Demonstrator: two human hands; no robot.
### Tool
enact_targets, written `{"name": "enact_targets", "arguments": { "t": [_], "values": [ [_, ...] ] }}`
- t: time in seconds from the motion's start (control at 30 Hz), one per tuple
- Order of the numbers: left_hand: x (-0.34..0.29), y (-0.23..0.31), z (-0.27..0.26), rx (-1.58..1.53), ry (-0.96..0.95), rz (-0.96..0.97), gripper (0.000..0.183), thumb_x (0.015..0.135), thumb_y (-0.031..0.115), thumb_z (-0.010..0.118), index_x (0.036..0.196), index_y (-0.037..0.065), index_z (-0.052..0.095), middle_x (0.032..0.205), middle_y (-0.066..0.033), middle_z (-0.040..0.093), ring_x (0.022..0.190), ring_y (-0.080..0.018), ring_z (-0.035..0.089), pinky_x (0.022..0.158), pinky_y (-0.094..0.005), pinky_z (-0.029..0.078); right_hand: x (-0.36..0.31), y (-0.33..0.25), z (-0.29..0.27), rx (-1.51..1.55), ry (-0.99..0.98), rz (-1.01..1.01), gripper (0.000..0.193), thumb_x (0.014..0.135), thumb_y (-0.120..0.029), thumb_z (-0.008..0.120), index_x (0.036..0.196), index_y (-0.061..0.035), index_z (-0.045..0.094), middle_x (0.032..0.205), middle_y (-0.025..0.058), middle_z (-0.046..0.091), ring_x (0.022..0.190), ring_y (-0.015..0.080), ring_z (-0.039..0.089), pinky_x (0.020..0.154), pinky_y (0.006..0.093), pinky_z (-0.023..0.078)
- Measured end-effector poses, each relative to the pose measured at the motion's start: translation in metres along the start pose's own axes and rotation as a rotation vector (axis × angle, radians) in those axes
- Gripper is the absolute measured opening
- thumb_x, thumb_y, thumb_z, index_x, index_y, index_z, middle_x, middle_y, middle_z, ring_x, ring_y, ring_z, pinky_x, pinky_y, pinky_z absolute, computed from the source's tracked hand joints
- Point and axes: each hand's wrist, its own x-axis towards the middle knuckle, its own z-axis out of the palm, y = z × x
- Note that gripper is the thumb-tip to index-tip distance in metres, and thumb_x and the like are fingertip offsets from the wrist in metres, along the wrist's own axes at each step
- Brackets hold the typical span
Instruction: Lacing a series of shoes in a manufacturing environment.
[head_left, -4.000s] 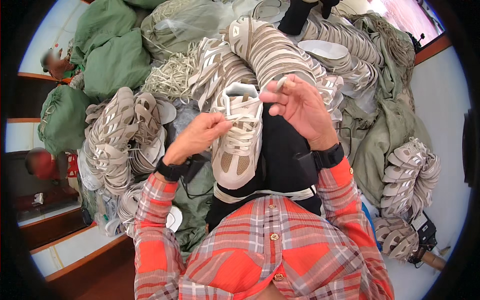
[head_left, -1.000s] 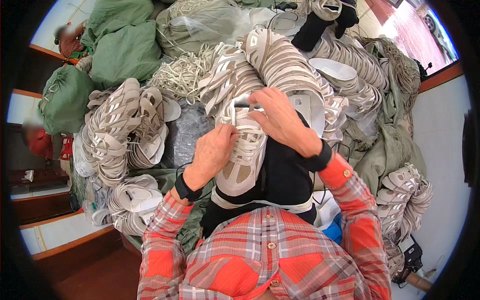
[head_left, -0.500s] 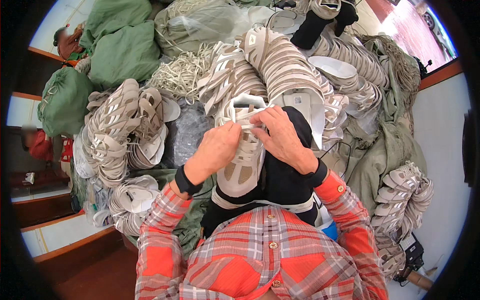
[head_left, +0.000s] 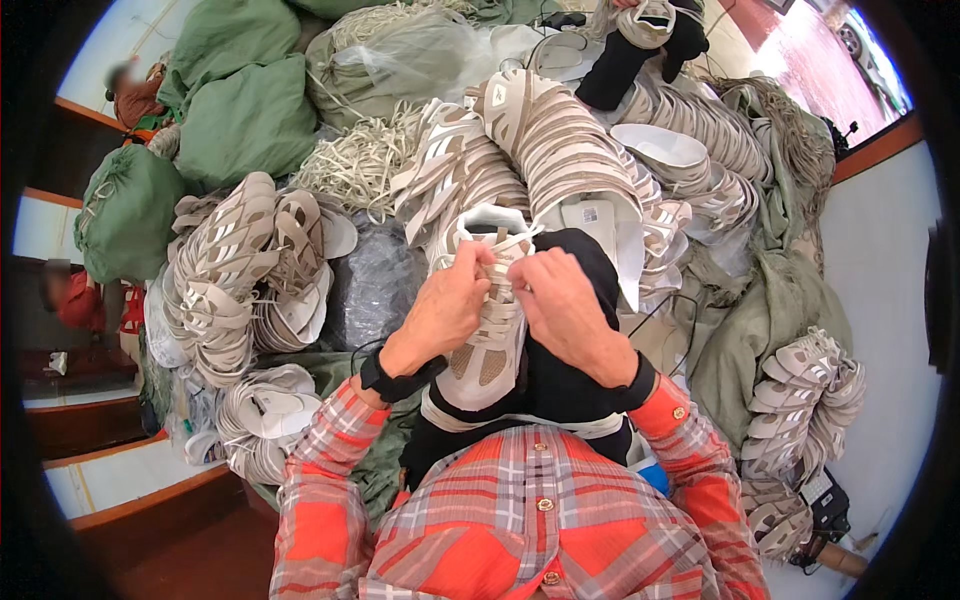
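A beige and white sneaker upper (head_left: 484, 362) lies over my black-clothed lap, toe toward me and collar away. My left hand (head_left: 447, 308) is closed at the left side of its lacing, thumb and fingers pinched on a shoelace. At the right side, my right hand (head_left: 566, 312) has its fingers curled in a pinch by the upper eyelets, on the shoelace (head_left: 522, 236) too as far as I can see. The lace crosses the tongue below the white collar. My fingers partly hide the lace ends.
Stacks of nested shoe uppers (head_left: 560, 130) stand just beyond the sneaker, with more stacks (head_left: 225, 270) at left and right (head_left: 795, 400). Loose laces (head_left: 360, 160) are heaped behind. Green sacks (head_left: 240, 120) fill the far left. Another person's hands hold a shoe (head_left: 645, 25) at the far top.
Both hands have moved slightly down and toward me along the lacing. They were pulling the lace near the collar; now they pinch it lower, and the collar shows more.
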Motion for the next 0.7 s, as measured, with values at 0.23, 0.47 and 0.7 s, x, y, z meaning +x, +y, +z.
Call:
{"name": "enact_targets", "arguments": {
  "t": [0.23, 0.47, 0.7],
  "values": [
    [0.001, 0.002, -0.001, 0.015, 0.014, -0.033, 0.026, 0.087, 0.002, 0.048, 0.111, 0.004, 0.037, 0.076, -0.0183, 0.057, 0.074, -0.0415, 0.059, 0.064, -0.0482, 0.043, 0.001, 0.0, 0.01, -0.085, -0.138, -0.05, 0.022, 0.075, 0.005, 0.057, 0.095, -0.001, 0.051, 0.086, 0.0117, 0.054, 0.082, 0.0298, 0.051, 0.075, 0.0379, 0.042],
    [0.001, -0.008, 0.001, 0.032, 0.031, 0.061, 0.027, 0.087, 0.001, 0.047, 0.112, 0.003, 0.036, 0.078, -0.0206, 0.06, 0.076, -0.0426, 0.059, 0.063, -0.0497, 0.042, 0.02, -0.003, 0.005, -0.125, -0.229, -0.178, 0.041, 0.063, 0.006, 0.059, 0.102, 0.0047, 0.045, 0.087, 0.0182, 0.054, 0.083, 0.0347, 0.052, 0.074, 0.04, 0.043],
    [0.004, -0.012, -0.001, 0.008, 0.035, 0.104, 0.029, 0.087, 0.0, 0.045, 0.114, 0.003, 0.035, 0.079, -0.0227, 0.06, 0.076, -0.0441, 0.059, 0.063, -0.0507, 0.043, 0.03, -0.003, -0.007, -0.046, -0.368, -0.182, 0.046, 0.064, 0.009, 0.058, 0.106, 0.0063, 0.041, 0.086, 0.0217, 0.056, 0.084, 0.0386, 0.054, 0.074, 0.044, 0.045]
  ]
}}
